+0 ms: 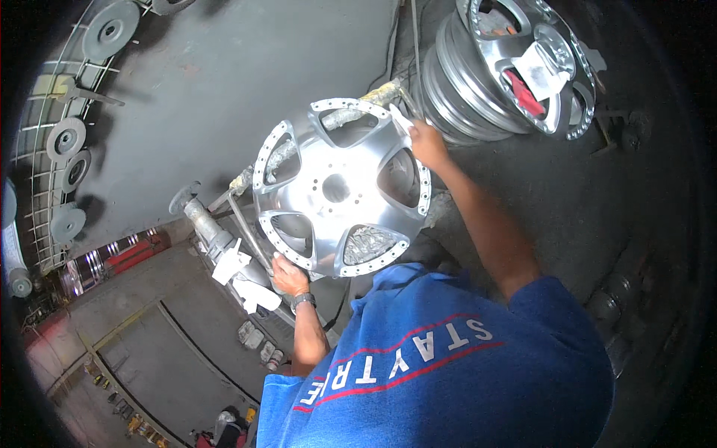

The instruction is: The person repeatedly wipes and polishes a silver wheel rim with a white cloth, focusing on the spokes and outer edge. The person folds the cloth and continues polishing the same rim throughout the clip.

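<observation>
The left hand (290, 276) gripped the wheel (367, 173) at 7 o'clock; the right hand (429, 145) pinched a white wipe (400, 119) at 2 o'clock, which likely wanted even pressure.

1. A silver wheel (358, 170) with five openings is held face-up to the camera.
2. Its lower-left rim is gripped by the left hand (290, 275); a watch (302, 300) is worn on that wrist.
3. A white cloth (399, 119) is held at the upper-right rim by the right hand (429, 145).
4. A wrapped bar (383, 93) is partly hidden behind the wheel.
5. A second wheel (506, 69), upper right, is topped with a red cloth (525, 95).
6. Discs (66, 139) are hung at left.
</observation>
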`<state>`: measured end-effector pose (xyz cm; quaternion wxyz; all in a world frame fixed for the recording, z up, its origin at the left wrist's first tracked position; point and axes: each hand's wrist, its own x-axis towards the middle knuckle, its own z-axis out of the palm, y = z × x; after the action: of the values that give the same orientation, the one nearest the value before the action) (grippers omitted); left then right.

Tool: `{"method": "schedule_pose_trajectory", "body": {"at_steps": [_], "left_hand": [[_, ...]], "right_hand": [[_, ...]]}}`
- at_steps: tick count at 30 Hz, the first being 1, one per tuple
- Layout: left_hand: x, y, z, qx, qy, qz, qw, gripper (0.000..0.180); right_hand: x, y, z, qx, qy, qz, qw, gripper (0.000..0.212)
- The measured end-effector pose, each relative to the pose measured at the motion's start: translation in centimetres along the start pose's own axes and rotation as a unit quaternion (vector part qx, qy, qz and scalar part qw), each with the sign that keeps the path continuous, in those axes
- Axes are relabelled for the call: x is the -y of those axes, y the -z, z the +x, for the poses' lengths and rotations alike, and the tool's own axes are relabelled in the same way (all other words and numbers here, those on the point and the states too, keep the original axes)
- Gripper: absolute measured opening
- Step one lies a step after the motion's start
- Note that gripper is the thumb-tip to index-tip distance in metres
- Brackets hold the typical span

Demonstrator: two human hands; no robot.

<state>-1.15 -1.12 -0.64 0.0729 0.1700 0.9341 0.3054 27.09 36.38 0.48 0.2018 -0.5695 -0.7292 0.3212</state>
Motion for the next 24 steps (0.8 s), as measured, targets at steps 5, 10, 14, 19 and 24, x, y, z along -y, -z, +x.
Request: {"method": "schedule_pose_trajectory", "body": {"at_steps": [5, 10, 14, 19, 24], "left_hand": [[1.5, -0.5, -0.1, -0.023, -0.024, 0.050, 0.998, 0.058], [0.6, -0.2, 0.3, -0.004, -0.012, 0.040, 0.999, 0.054], [0.6, -0.1, 0.4, 0.006, -0.018, 0.007, 1.000, 0.053], [0.2, 0.4, -0.2, 0.015, 0.020, 0.005, 1.000, 0.047], [0.0, 0.3, -0.1, -0.022, -0.041, 0.000, 0.999, 0.039]], "right_hand": [[1.7, 0.5, -0.1, 0.026, -0.008, -0.012, 1.000, 0.022], [3.7, 0.3, 3.2, 0.047, 0.069, -0.019, 0.996, 0.022], [-0.8, 0.6, -0.5, 0.012, 0.041, -0.052, 0.998, 0.028], [3.1, 1.3, -0.4, 0.040, -0.018, -0.102, 0.994, 0.023], [8.7, -2.1, 5.9, 0.056, 0.102, -0.188, 0.975, 0.024]]}}
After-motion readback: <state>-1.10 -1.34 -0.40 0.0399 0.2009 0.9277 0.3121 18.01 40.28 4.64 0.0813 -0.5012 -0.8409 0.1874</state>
